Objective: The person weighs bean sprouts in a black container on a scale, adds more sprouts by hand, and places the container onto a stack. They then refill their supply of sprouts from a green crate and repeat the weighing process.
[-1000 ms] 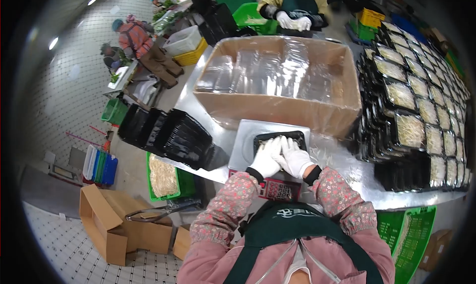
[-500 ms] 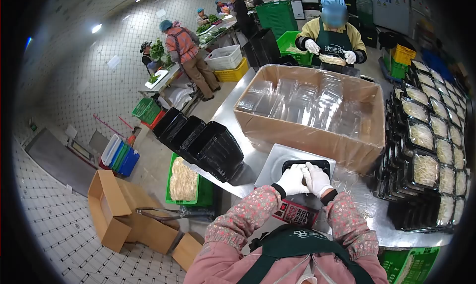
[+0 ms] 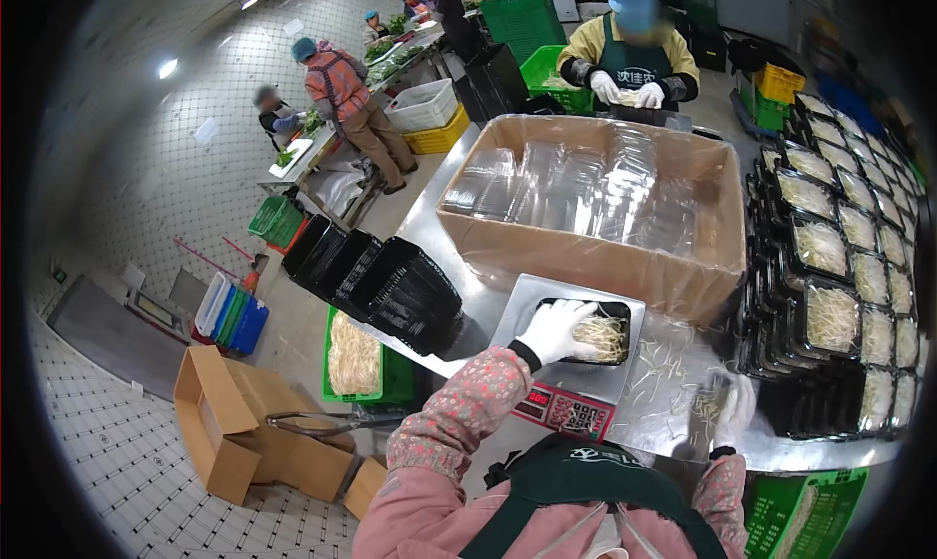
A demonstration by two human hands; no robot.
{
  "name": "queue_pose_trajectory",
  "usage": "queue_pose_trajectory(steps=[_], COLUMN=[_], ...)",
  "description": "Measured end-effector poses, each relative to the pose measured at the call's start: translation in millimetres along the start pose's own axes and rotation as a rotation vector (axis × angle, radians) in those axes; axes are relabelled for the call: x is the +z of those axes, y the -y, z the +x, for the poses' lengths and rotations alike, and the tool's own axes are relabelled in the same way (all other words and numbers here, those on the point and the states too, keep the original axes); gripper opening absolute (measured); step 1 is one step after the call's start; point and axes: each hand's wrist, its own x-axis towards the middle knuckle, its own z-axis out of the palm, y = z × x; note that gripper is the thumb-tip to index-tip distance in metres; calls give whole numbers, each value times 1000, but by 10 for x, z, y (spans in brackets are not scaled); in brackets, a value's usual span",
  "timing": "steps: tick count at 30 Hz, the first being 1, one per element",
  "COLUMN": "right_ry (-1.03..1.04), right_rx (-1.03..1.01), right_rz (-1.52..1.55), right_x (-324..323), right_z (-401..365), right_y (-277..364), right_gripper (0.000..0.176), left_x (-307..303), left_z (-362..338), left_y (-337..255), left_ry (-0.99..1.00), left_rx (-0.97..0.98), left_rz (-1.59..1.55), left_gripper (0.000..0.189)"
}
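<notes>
My left hand [image 3: 556,331], in a white glove, lies over the left side of a black plastic tray [image 3: 586,360], its fingers stretched across the pale bean sprouts [image 3: 607,336] inside. Under the tray is a digital scale [image 3: 522,315] with a red-lit display and keypad. My right hand [image 3: 737,413], also white-gloved, is down to the right by the table's front edge, smeared by motion; its fingers cannot be made out. Loose sprouts [image 3: 666,364] are scattered on the metal table between the scale and that hand.
Behind the scale stands a cardboard box [image 3: 576,245] of clear plastic lids. Nested black trays [image 3: 405,290] are at the left. Packed sprout trays [image 3: 830,315] are piled high at the right. Across the table a co-worker [image 3: 634,56] handles sprouts. A green crate [image 3: 398,373] sits lower left.
Both hands were together over the tray. The right has since gone right and down to the table's edge; the left stays on the tray, and the sprouts now show.
</notes>
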Motion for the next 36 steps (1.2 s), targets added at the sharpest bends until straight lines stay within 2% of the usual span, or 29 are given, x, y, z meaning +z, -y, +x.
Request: queue_pose_trajectory(steps=[1, 3, 4, 6, 8, 10, 11, 14, 15, 17, 18, 20, 21, 22, 24, 26, 27, 31, 32, 34, 35, 36], right_ry=[-29, -92, 99, 197, 319, 386, 356, 218, 197, 169, 247, 403, 356, 329, 391, 562, 646, 371, 429, 420, 389, 382], right_rx=[49, 147, 251, 304, 58, -58, -137, -192, -152, -2, 3, 17, 16, 18, -164, -333, -376, -329, -220, -335, -369, -432], right_rz=[-224, -668, -677, -358, -280, -38, -51, -116, -196, -402, -436, -502, -439, -362, -192, 24, 77, 79, 86, -15, -81, -103], right_x=[54, 360, 438, 611, 876, 902, 901, 840, 902, 1251, 1337, 1474, 1448, 1402, 1315, 1207, 1072, 1341, 1404, 1608, 1694, 1732], right_z=[-225, -534, -512, -345, -357, -196, -35, 673, 883, 1113, 1116, 1035, 910, 814, 650, 458, 514, 927, 1050, 1050, 964, 875], right_y=[-337, -794, -672, -130, 56, 243, 237, 125, -8, -412, -446, -350, -168, -104, -94, 21, 272, 342, 380, 311, 303, 317], right_gripper=[50, 60, 71, 72, 73, 72, 70, 67, 65, 68, 70, 74, 81, 80, 77, 78, 70, 57, 59, 61, 61, 55], left_x=[-75, -153, -159, -162, 149, 560, 777, 1172, 1285, 1684, 1919, 2192, 2280, 2331, 2400, 2470, 2422, 2408, 2403, 2325, 2306, 2318], left_z=[-6, -23, -35, -146, -312, -508, -597, -717, -727, -765, -786, -821, -824, -827, -813, -802, -778, -578, -504, -229, -96, 8], left_y=[-53, -326, -513, -985, -1296, -1459, -1474, -1489, -1497, -1518, -1535, -1590, -1607, -1618, -1627, -1660, -1718, -1722, -1734, -1760, -1783, -1785], left_ry=[-47, -301, -420, -471, -337, -43, 24, 143, 166, 143, 100, 44, 14, -25, -106, -111, -112, -189, -173, -144, -145, -154], left_rx=[24, 82, 130, 213, 208, 118, 71, -52, -88, -94, -92, -194, -243, -293, -390, -450, -473, -530, -613, -767, -782, -775], left_rz=[-6, -183, -302, -520, -646, -732, -792, -894, -918, -821, -785, -658, -597, -629, -688, -595, -547, -463, -461, -461, -445, -387], left_gripper=[68, 57, 55, 51, 55, 67, 71, 80, 82, 88, 89, 92, 94, 95, 97, 99, 99, 108, 112, 119, 127, 127])
